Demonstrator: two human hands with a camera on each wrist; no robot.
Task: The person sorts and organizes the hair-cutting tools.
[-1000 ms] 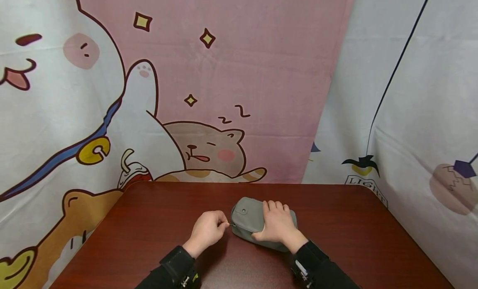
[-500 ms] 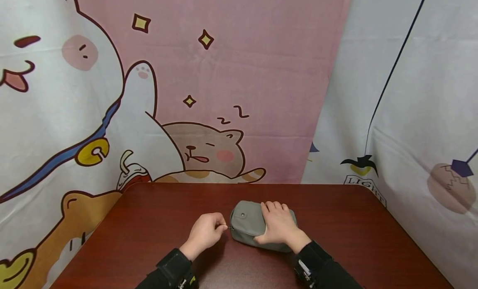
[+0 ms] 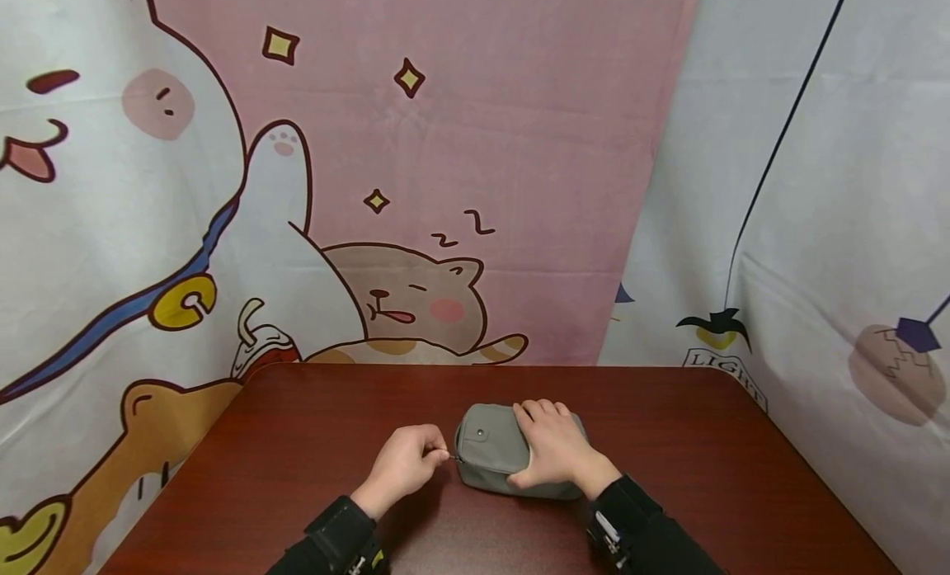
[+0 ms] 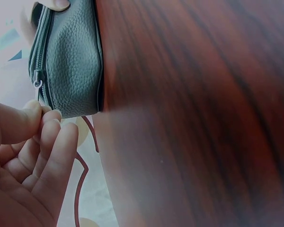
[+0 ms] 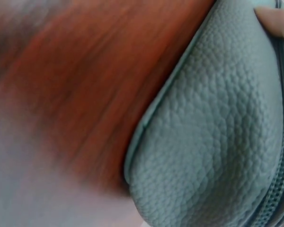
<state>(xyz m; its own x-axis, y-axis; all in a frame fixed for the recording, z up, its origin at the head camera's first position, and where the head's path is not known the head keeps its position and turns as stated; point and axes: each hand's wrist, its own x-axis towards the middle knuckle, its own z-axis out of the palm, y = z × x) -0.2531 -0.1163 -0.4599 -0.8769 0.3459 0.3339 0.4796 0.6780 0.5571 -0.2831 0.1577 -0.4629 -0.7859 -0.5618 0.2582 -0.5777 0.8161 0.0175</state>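
A grey-green zippered pouch (image 3: 490,447) with a pebbled surface and a snap button sits on the table. My right hand (image 3: 552,443) grips it from above on its right half, fingers spread over the top. The right thumb (image 5: 277,21) presses beside the zipper (image 5: 279,177). At the pouch's left end, my left hand (image 3: 404,464) pinches the zipper pull between thumb and forefinger. The left wrist view shows the metal zipper slider (image 4: 37,81) just beyond those fingertips. Behind the slider, the zipper's teeth appear to meet; the pouch's inside is out of sight.
A reddish-brown wooden table (image 3: 334,410) lies under both hands. Behind it hangs a pink and white cloth (image 3: 557,187) printed with cartoon animals. The table's far edge runs a little beyond the pouch.
My left hand has drawn slightly left and toward me, still pinching the zipper pull. The pouch has shifted and tipped slightly, with the right hand staying on it.
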